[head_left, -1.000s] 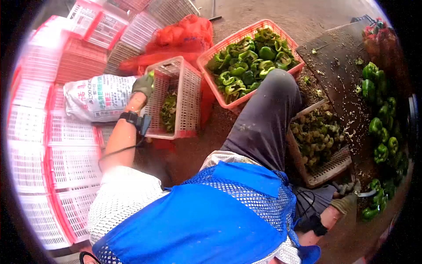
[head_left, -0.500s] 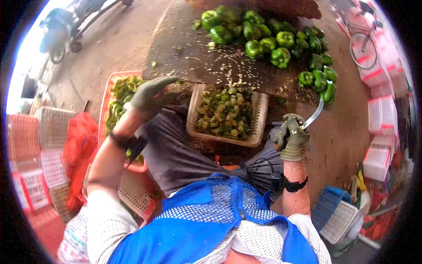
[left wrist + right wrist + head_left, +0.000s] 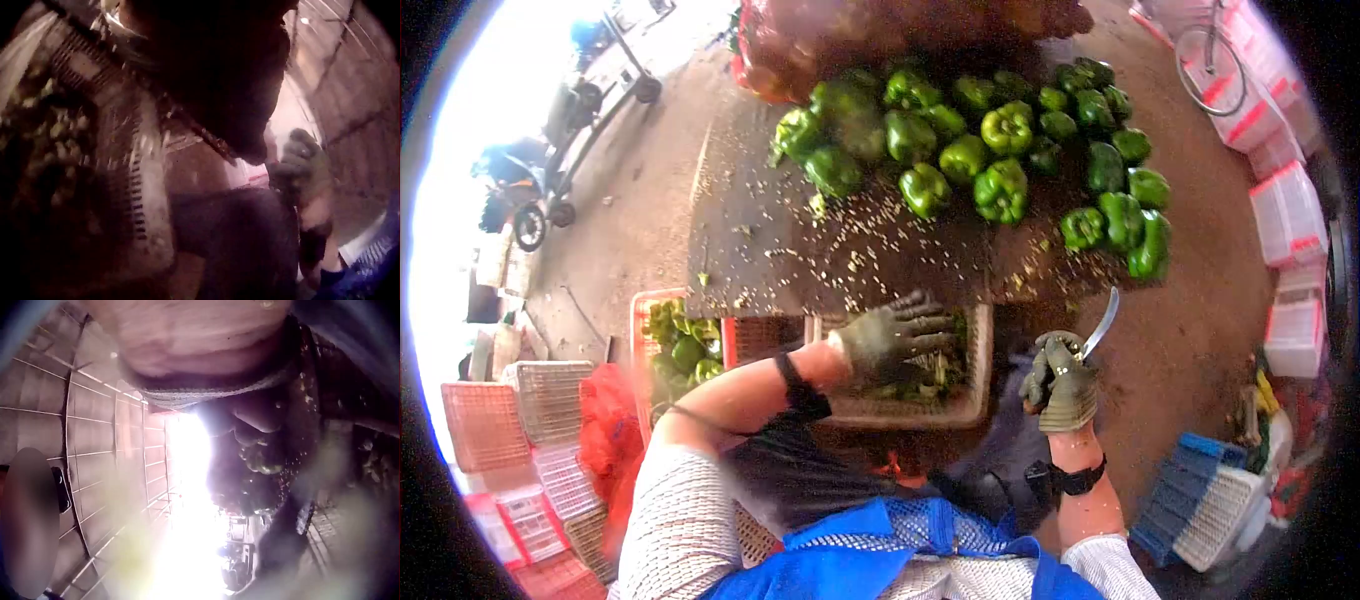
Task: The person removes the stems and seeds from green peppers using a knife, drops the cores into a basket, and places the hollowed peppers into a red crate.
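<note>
My left hand [image 3: 895, 340], in a grey-green glove, reaches with straight fingers over a pale plastic crate [image 3: 900, 415] of pepper scraps, close to the table's near edge. Nothing shows in its grasp. In the left wrist view it is a dark shape above the crate wall [image 3: 147, 200]. My gloved right hand [image 3: 1062, 385] grips a knife with a curved blade [image 3: 1105, 325] pointing up and away; its handle is hidden in the fist. Whole green peppers [image 3: 1000, 190] lie across the far part of the dark table [image 3: 770, 250], seeds scattered before them.
A pink crate [image 3: 640, 345] of cut peppers stands left of the scrap crate. A full red net sack [image 3: 900, 35] lies behind the peppers. Red netting [image 3: 605, 405] and stacked crates [image 3: 545, 400] are at left; blue and white baskets [image 3: 1190, 500] stand at lower right.
The head view has turned from the crates at left to face the table. My left hand has come from the left-side crate, where it held a green piece, to over the scrap crate. The right hand still holds the knife.
</note>
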Available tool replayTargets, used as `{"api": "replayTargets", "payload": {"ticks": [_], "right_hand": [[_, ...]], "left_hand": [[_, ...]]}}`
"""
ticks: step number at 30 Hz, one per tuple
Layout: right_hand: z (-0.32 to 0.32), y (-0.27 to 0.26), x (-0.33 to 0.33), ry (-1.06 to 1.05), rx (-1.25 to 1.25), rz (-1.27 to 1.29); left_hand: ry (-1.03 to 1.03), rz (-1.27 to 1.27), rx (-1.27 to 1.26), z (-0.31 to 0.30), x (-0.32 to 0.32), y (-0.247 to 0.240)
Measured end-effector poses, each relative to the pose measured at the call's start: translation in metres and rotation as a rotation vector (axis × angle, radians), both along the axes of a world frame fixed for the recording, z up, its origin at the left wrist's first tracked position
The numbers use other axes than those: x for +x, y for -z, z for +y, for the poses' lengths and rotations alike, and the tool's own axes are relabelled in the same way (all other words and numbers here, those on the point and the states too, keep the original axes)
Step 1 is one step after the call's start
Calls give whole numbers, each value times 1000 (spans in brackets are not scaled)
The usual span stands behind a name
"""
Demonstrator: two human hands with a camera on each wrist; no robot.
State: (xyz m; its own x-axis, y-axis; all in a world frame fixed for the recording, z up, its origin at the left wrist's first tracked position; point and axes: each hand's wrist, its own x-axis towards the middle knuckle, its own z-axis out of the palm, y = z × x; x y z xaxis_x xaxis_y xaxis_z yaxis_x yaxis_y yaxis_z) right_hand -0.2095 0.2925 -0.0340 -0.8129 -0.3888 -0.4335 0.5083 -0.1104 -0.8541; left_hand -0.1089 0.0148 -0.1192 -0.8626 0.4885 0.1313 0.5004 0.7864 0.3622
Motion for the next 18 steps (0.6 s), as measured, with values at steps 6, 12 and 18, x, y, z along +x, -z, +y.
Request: {"api": "replayTargets", "payload": {"ticks": [6,12,18], "right_hand": [[-18,13,-11,-123,97,-28],[-16,2,-13,-183,266,-111],[-19,1,-14,-176,191,-151]], "left_hand": [[-707,376,-14,-161,-78,-117],[-923,-79,-228,-246,-140,-55],[-1197,-225,634,-298,-92,-38]]}}
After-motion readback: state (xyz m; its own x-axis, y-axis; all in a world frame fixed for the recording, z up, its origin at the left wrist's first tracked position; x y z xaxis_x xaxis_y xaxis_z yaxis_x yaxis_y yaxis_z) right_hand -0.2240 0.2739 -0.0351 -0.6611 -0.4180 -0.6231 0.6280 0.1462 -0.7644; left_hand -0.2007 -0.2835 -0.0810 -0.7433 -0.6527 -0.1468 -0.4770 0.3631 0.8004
